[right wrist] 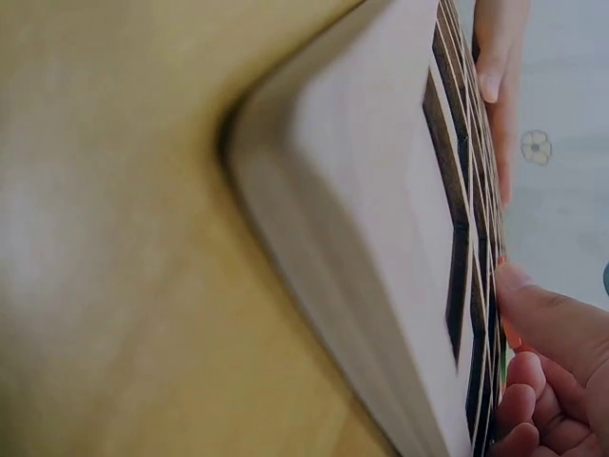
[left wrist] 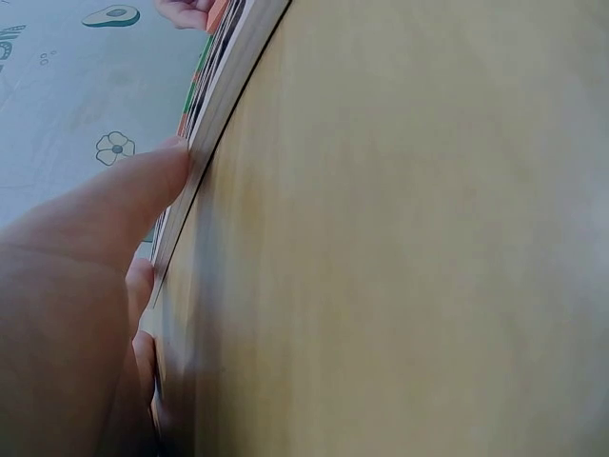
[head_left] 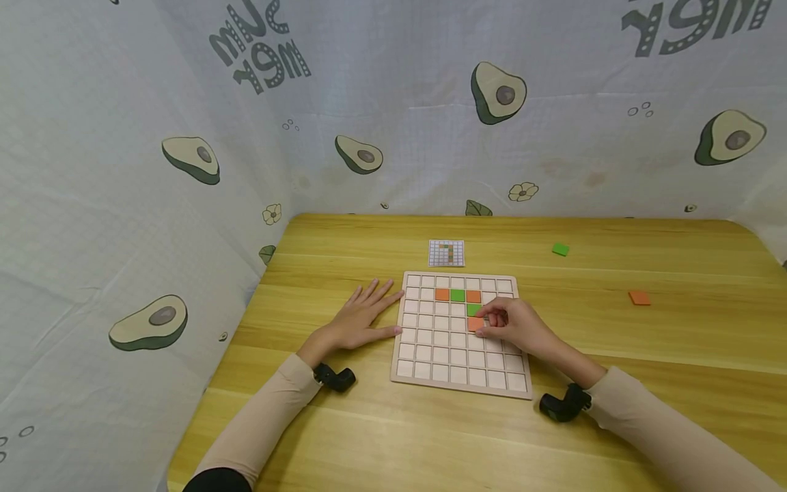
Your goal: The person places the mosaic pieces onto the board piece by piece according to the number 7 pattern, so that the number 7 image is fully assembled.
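The right hand (head_left: pixel 515 324) pinches a square orange tile (head_left: pixel 475 324) at the grid board (head_left: pixel 461 387), just on the person's side of the green tile (head_left: pixel 473 309) in one column; whether it sits flat is unclear. The left hand (head_left: pixel 361 321) lies spread, grasping nothing, thumb against the board's left edge, while two loose tiles (head_left: pixel 639 298) lie farther right on the tabletop (head_left: pixel 430 444), nearer the right hand.
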Tool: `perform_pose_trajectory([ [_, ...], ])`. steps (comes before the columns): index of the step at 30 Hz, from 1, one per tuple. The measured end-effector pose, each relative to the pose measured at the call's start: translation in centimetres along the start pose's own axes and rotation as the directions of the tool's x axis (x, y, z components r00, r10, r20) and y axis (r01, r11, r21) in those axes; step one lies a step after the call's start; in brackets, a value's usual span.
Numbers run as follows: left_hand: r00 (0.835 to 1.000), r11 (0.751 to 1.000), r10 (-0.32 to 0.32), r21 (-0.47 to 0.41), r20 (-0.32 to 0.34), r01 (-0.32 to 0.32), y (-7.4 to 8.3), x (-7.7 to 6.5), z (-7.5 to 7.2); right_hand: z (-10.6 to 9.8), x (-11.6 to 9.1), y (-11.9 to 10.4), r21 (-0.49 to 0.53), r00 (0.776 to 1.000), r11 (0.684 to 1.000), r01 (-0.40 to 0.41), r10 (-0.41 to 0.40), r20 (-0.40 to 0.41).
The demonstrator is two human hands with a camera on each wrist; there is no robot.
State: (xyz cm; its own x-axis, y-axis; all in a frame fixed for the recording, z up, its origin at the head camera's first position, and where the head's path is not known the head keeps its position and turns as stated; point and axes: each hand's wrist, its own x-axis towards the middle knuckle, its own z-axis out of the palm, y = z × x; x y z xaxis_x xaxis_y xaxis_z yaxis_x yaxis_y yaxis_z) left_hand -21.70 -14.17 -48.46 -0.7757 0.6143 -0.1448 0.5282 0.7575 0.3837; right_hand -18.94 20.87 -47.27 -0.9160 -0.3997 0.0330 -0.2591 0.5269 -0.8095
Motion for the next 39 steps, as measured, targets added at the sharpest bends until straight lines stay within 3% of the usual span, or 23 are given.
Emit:
perform_pose_trajectory([
  [26, 1.0, 1.0, 0.01, 0.005, -0.01, -0.01, -0.2, 0.1, 0.2, 0.0, 0.0, -0.1, 0.026, 0.999, 0.999, -0.033, 0.033, 0.0],
  [39, 1.0, 1.0, 0.01, 0.001, -0.022, -0.01, 0.1, 0.0, 0.0, -1.7, 0.1, -0.7, 0.043, 0.999, 0.998, -0.041, 0.041, -0.016],
])
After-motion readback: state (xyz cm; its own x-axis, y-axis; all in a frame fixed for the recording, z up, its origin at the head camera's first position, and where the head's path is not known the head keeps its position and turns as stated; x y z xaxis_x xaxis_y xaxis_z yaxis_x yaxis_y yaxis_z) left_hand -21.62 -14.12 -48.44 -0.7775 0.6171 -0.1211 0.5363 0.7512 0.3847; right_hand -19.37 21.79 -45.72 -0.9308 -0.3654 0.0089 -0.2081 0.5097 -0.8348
